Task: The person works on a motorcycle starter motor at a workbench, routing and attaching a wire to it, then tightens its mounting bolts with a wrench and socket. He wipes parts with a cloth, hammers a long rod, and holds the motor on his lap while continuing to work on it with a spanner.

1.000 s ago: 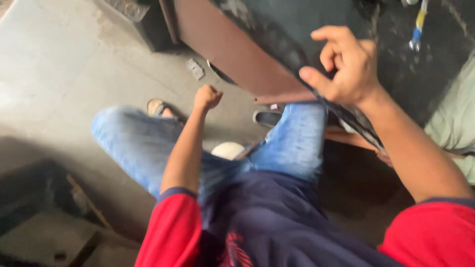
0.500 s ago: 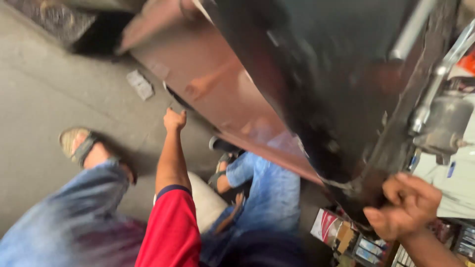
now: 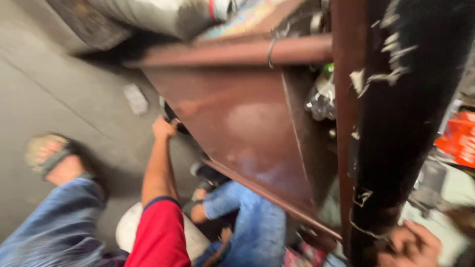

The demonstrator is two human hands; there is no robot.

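Observation:
My left hand (image 3: 163,127) reaches out on a straight arm, fingers curled, to the lower edge of a brown metal panel (image 3: 237,128). There it touches a dark object (image 3: 174,120) too blurred to identify. My right hand (image 3: 413,244), at the bottom right, grips the edge of a black sheet (image 3: 401,123) that lies over the brown frame. A brown round bar (image 3: 237,52) runs along the top of the panel. I wear red sleeves and blue jeans and sit on a white stool (image 3: 127,227).
My sandalled foot (image 3: 49,158) rests on the grey concrete floor, with a small grey scrap (image 3: 135,99) near the panel. A grey sack (image 3: 163,15) lies at the top. Clear plastic bottles (image 3: 321,99) sit behind the panel. A red box (image 3: 457,138) is at the right.
The view has swung in closer to the brown panel. My left hand has stretched out to its lower edge. My right hand has dropped to the bottom right, still on the black sheet.

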